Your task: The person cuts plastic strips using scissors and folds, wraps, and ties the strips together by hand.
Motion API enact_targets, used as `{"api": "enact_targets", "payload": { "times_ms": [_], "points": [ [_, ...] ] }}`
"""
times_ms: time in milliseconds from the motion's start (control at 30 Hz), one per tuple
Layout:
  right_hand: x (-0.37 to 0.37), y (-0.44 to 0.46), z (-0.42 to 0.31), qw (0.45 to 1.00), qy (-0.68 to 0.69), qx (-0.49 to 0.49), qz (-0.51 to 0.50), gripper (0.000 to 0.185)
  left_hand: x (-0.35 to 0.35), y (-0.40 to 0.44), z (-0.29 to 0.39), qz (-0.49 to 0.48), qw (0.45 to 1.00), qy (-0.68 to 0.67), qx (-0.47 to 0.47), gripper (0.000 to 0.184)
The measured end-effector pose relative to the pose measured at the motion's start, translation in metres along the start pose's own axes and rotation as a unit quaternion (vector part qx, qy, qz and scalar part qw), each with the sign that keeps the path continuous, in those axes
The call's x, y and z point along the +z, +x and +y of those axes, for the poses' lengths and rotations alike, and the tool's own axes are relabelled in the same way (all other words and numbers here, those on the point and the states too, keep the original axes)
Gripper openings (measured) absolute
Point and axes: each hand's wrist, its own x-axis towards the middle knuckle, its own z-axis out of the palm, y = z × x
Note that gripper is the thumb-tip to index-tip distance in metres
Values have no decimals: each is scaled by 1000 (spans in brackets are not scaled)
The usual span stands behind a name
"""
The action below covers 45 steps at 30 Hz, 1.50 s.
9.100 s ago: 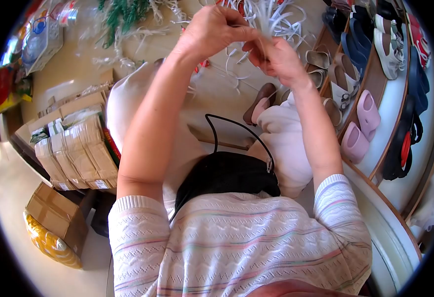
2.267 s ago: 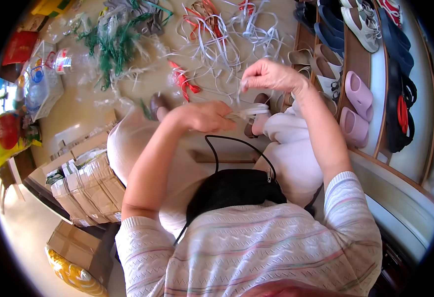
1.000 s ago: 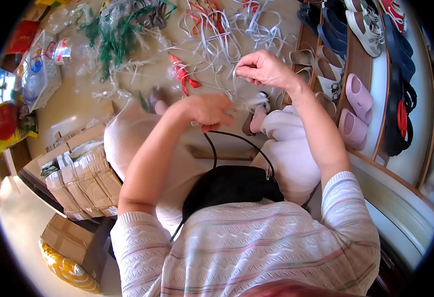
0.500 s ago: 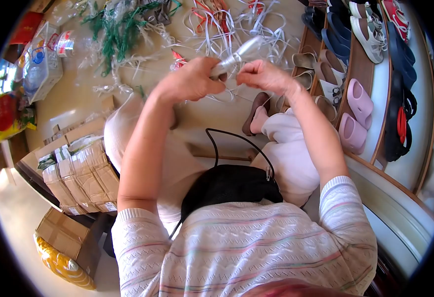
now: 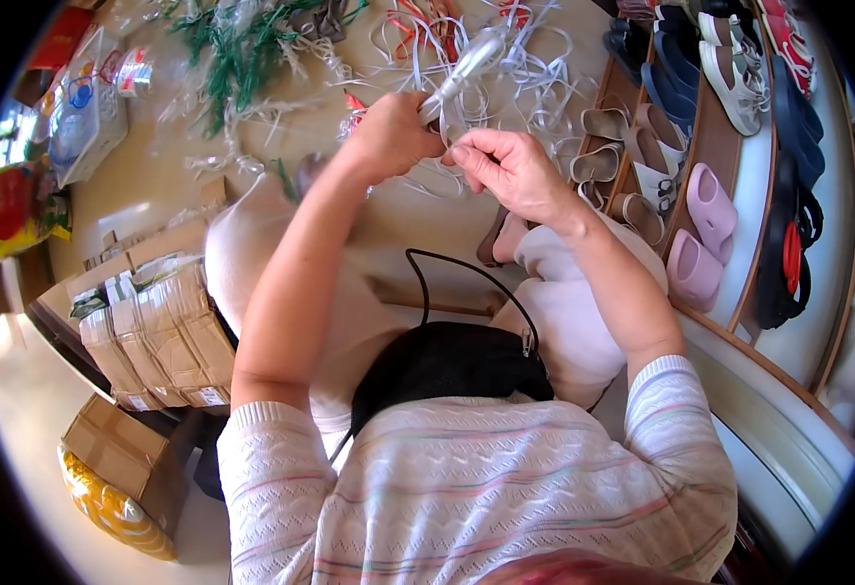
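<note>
Out in front of me, my left hand (image 5: 393, 136) is closed around the lower end of a shiny white bundle of plastic strip (image 5: 471, 66). The bundle sticks up and to the right from the fist. Close beside it, my right hand (image 5: 510, 175) pinches with thumb and forefinger at a thin white strand (image 5: 444, 127) near the left hand's fingertips. Behind the hands, loose white plastic strips (image 5: 544, 88) lie tangled on the floor, with some red strips (image 5: 439, 29) among them. A black bag (image 5: 447, 366) rests on my lap.
To the right, a shoe rack (image 5: 715, 195) holds several pairs, including pink slippers (image 5: 696, 268). Green netting (image 5: 233, 58) lies on the floor at upper left, near a clear plastic bin (image 5: 86, 107). Flattened cardboard boxes (image 5: 159, 336) and a carton (image 5: 120, 444) stand at left.
My right hand has moved down and slightly left, closer to the left hand, and now pinches at the strand. The left hand has shifted slightly up and left with the white bundle.
</note>
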Motion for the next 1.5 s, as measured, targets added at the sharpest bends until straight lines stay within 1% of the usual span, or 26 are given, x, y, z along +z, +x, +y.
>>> {"api": "enact_targets", "payload": {
  "times_ms": [33,100,133,200,233,267,333,367,467,500,600,700,800,867,900,933,967,1000,1100,1200,1233,1300,1433,1500],
  "points": [
    [-1,1,2,996,72,41,-17,17,-3,-7,7,-31,997,-67,31,18],
    [-8,1,7,968,213,123,-51,13,-5,-11,10,-52,995,-72,44,19],
    [-15,3,9,969,200,129,-63,13,-6,-13,10,-62,994,-75,49,19],
    [-32,8,16,971,172,142,-88,13,-8,-17,13,-149,982,-90,67,19],
    [-38,10,18,975,156,136,-84,14,-7,-18,13,-195,973,-99,75,20],
    [-45,12,19,977,135,133,-96,14,-5,-19,12,-247,963,-84,64,21],
    [-56,16,22,961,181,88,-188,13,-2,-21,11,-347,935,-54,40,23],
    [-55,18,24,972,99,118,-177,11,2,-21,13,-371,928,-3,36,23],
    [-53,18,9,975,32,123,-184,10,17,-20,6,-366,923,114,34,24],
    [-54,20,9,972,-10,144,-184,10,19,-17,0,-343,924,157,63,28],
    [-53,22,5,978,-86,43,-186,13,26,-13,-9,-304,908,248,147,32],
    [-33,20,-9,963,-220,28,-154,11,38,-9,-19,-272,874,368,164,35],
    [-6,12,-16,946,-318,-63,-13,13,34,5,-25,-165,904,373,131,38],
    [7,6,-26,956,-271,-88,69,10,21,6,-17,-44,961,254,102,38],
    [11,4,-29,961,-233,-108,106,11,13,5,-13,18,978,191,87,38],
    [13,5,-31,962,-194,-129,142,12,6,1,-9,2,997,51,58,37],
    [14,6,-22,965,-160,-143,152,11,-3,-4,-3,-27,999,-3,35,30],
    [14,6,-18,978,-100,-122,140,11,-10,-10,4,-57,997,-56,13,24],
    [7,7,-5,991,64,-62,100,11,-17,-12,-3,-109,957,-255,83,23],
    [-9,10,-1,986,142,6,85,11,-17,-14,1,-147,912,-371,98,23],
    [-14,11,-3,981,183,15,60,11,-15,-16,3,-133,907,-387,100,23],
    [-17,11,-4,986,151,5,72,11,-11,-18,8,-107,896,-419,103,23],
    [-28,12,-2,992,80,-18,97,11,-1,-14,6,-88,883,-449,104,25],
    [-30,12,-3,991,100,-5,84,11,2,-10,3,-74,883,-448,118,26]
  ]
}}
